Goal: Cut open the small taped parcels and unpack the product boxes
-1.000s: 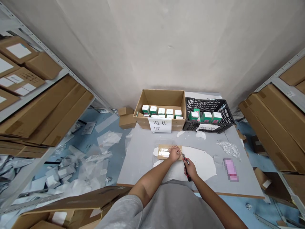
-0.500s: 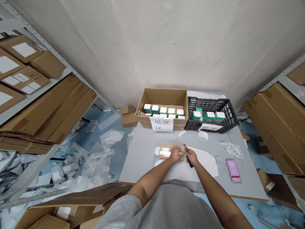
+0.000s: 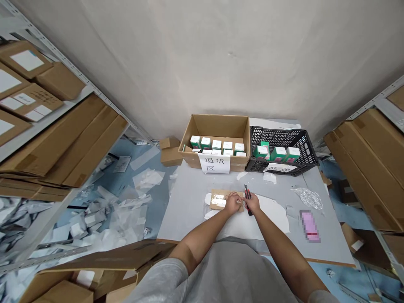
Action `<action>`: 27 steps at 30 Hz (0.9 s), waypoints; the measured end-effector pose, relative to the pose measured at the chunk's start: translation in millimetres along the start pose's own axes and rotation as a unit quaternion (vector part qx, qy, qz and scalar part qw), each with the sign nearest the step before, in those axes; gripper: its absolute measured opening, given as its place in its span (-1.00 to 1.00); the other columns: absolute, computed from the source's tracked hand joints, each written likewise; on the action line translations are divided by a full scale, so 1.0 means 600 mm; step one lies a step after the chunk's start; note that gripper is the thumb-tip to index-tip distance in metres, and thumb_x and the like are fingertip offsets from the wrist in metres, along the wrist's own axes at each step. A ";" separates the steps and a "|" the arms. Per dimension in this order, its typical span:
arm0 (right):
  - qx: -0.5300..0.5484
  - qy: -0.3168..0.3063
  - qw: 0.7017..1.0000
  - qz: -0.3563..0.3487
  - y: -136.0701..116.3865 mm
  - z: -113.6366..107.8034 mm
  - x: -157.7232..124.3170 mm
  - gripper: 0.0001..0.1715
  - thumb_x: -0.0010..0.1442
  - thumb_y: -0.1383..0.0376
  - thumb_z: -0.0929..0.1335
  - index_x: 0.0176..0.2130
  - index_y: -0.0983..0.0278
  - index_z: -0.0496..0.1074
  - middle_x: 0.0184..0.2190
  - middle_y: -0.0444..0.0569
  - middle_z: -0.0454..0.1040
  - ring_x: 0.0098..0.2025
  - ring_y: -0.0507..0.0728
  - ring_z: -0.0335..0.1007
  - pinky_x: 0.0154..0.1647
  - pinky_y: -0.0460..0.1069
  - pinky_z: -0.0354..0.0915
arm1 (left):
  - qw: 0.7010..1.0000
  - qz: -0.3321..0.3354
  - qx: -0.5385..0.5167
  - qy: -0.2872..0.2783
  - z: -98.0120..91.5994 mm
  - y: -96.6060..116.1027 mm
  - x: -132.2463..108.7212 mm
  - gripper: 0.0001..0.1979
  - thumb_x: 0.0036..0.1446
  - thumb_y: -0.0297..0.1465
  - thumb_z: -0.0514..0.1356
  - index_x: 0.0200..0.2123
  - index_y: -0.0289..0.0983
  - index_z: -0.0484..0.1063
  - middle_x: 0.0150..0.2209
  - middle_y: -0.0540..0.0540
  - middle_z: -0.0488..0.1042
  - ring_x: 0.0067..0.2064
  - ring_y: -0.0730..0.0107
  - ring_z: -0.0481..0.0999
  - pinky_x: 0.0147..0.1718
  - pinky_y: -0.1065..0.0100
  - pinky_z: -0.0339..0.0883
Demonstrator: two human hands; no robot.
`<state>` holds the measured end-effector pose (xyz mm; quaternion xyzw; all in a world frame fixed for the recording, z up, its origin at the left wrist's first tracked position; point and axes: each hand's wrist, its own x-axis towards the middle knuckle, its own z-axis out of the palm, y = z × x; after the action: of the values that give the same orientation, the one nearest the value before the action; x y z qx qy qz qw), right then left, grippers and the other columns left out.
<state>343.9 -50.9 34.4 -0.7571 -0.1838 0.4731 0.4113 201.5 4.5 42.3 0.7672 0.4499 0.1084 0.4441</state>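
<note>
A small brown cardboard box [image 3: 217, 199] with clear tape lies on white paper [image 3: 271, 214] on the grey table. My left hand [image 3: 233, 203] is closed on the box's right end, its fingers bent over it. Just to the right, my right hand [image 3: 252, 203] is closed round a red and black utility knife [image 3: 248, 193], whose tip points away from me. The fingertips of both hands are close together at the box's right edge; what lies between them is too small to tell.
Behind stand a cardboard box [image 3: 189, 159] and a black crate [image 3: 311, 162], both holding green and white boxes. Crumpled clear plastic [image 3: 307, 198] and a pink blurred item [image 3: 309, 226] lie right. Shelves with cartons flank the table [image 3: 179, 210]. An open carton [image 3: 110, 256] stands near-left.
The knife has turned more upright, its tip moving slightly right and away from me. My right hand has shifted slightly left and up; my left hand stays on the box.
</note>
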 end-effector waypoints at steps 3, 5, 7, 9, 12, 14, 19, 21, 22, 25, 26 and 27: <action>0.011 0.007 1.000 0.008 0.002 0.000 0.002 -0.46 -0.02 0.10 0.60 -0.38 0.11 0.21 -0.78 -0.37 0.26 -0.76 0.04 0.24 -0.77 -0.12 0.16 | 1.000 0.012 0.000 0.001 -0.001 0.006 -0.005 -0.92 0.04 -0.53 0.34 -0.42 -0.24 0.55 -0.20 -0.09 0.58 0.07 0.13 0.48 0.13 0.11 0.13; 0.012 0.019 1.000 0.007 0.004 -0.002 0.003 -0.51 0.03 0.09 0.58 -0.37 0.12 0.23 -0.77 -0.36 0.26 -0.75 0.04 0.25 -0.76 -0.12 0.19 | 0.999 0.038 0.006 -0.002 -0.004 0.013 -0.006 -0.93 0.08 -0.50 0.36 -0.40 -0.23 0.56 -0.19 -0.09 0.57 0.05 0.15 0.48 0.13 0.13 0.14; 0.003 0.022 1.000 0.005 0.006 -0.004 0.003 -0.54 0.04 0.09 0.57 -0.36 0.12 0.25 -0.77 -0.36 0.27 -0.75 0.04 0.25 -0.75 -0.11 0.20 | 0.998 0.058 0.022 -0.014 -0.011 0.017 -0.006 -0.95 0.12 -0.45 0.38 -0.37 -0.23 0.58 -0.18 -0.11 0.57 0.05 0.14 0.47 0.12 0.14 0.16; -0.005 0.008 1.000 0.006 0.008 -0.005 0.003 -0.54 0.05 0.07 0.56 -0.35 0.13 0.26 -0.77 -0.36 0.27 -0.75 0.04 0.24 -0.74 -0.11 0.19 | 0.996 0.065 0.047 -0.025 -0.024 0.016 -0.007 -0.96 0.18 -0.39 0.38 -0.32 -0.22 0.60 -0.15 -0.13 0.57 0.07 0.10 0.46 0.10 0.13 0.19; -0.023 -0.001 1.000 0.016 0.013 -0.007 -0.001 -0.55 0.09 0.00 0.54 -0.32 0.14 0.29 -0.75 -0.36 0.26 -0.73 0.05 0.26 -0.71 -0.10 0.19 | 0.990 0.094 0.097 -0.030 -0.052 -0.002 -0.019 -0.85 0.26 -0.32 0.36 -0.11 -0.20 0.61 -0.05 -0.15 0.55 0.12 0.07 0.43 0.12 0.12 0.20; -0.058 0.011 0.998 0.023 0.013 -0.009 -0.006 -0.58 0.13 -0.02 0.52 -0.27 0.15 0.33 -0.71 -0.32 0.31 -0.70 0.07 0.32 -0.67 -0.09 0.23 | 0.984 0.114 0.138 -0.021 -0.076 -0.025 -0.037 -0.67 0.27 -0.29 0.37 0.08 -0.17 0.56 0.06 -0.16 0.52 0.17 0.05 0.40 0.16 0.10 0.19; -0.228 0.045 0.973 0.002 0.000 -0.006 -0.026 -0.51 0.22 -0.09 0.46 -0.01 0.14 0.43 -0.31 -0.07 0.63 -0.34 0.18 0.63 -0.36 -0.02 0.42 | 0.966 0.112 0.234 -0.015 -0.134 -0.079 -0.086 -0.29 0.12 -0.11 0.49 0.27 -0.14 0.38 0.19 -0.21 0.42 0.26 -0.06 0.33 0.24 0.02 0.10; -0.291 0.043 0.956 -0.007 -0.008 -0.001 -0.035 -0.40 0.20 -0.17 0.46 0.05 0.12 0.43 -0.16 -0.02 0.66 -0.13 0.26 0.65 -0.20 0.03 0.45 | 0.957 0.121 0.261 -0.041 -0.148 -0.086 -0.092 -0.20 0.03 -0.12 0.54 0.27 -0.15 0.35 0.20 -0.22 0.41 0.26 -0.08 0.32 0.23 0.02 0.10; -0.313 0.040 0.949 -0.005 -0.013 0.002 -0.039 -0.34 0.18 -0.21 0.46 0.07 0.11 0.43 -0.12 0.01 0.66 -0.06 0.29 0.64 -0.15 0.06 0.45 | 0.952 0.125 0.273 -0.053 -0.152 -0.087 -0.091 -0.21 0.01 -0.17 0.54 0.26 -0.16 0.35 0.19 -0.22 0.41 0.24 -0.08 0.32 0.22 0.03 0.12; -0.337 0.035 0.941 0.012 -0.023 0.009 -0.041 -0.23 0.16 -0.24 0.46 0.15 0.14 0.40 -0.02 0.09 0.66 0.05 0.33 0.62 -0.06 0.10 0.45 | 0.943 0.126 0.297 -0.077 -0.156 -0.080 -0.081 -0.38 0.06 -0.33 0.47 0.17 -0.22 0.37 0.13 -0.24 0.41 0.19 -0.04 0.33 0.16 0.08 0.17; -0.337 0.035 0.941 0.018 -0.026 0.010 -0.038 -0.21 0.16 -0.23 0.46 0.17 0.15 0.40 0.00 0.11 0.65 0.07 0.33 0.61 -0.05 0.09 0.45 | 0.942 0.126 0.300 -0.082 -0.154 -0.078 -0.077 -0.42 0.07 -0.38 0.45 0.14 -0.23 0.38 0.12 -0.24 0.41 0.18 -0.03 0.33 0.14 0.09 0.19; -0.336 0.036 0.941 0.024 -0.028 0.010 -0.035 -0.21 0.16 -0.22 0.47 0.18 0.16 0.40 0.02 0.12 0.65 0.09 0.33 0.61 -0.05 0.09 0.45 | 0.941 0.128 0.301 -0.084 -0.152 -0.076 -0.074 -0.46 0.08 -0.41 0.42 0.12 -0.23 0.38 0.11 -0.25 0.40 0.17 -0.02 0.33 0.13 0.10 0.21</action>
<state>330.3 -52.5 58.3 -0.8720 -0.2989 0.3662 0.1276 97.5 32.2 70.5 0.9226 0.3206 -0.0411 0.2106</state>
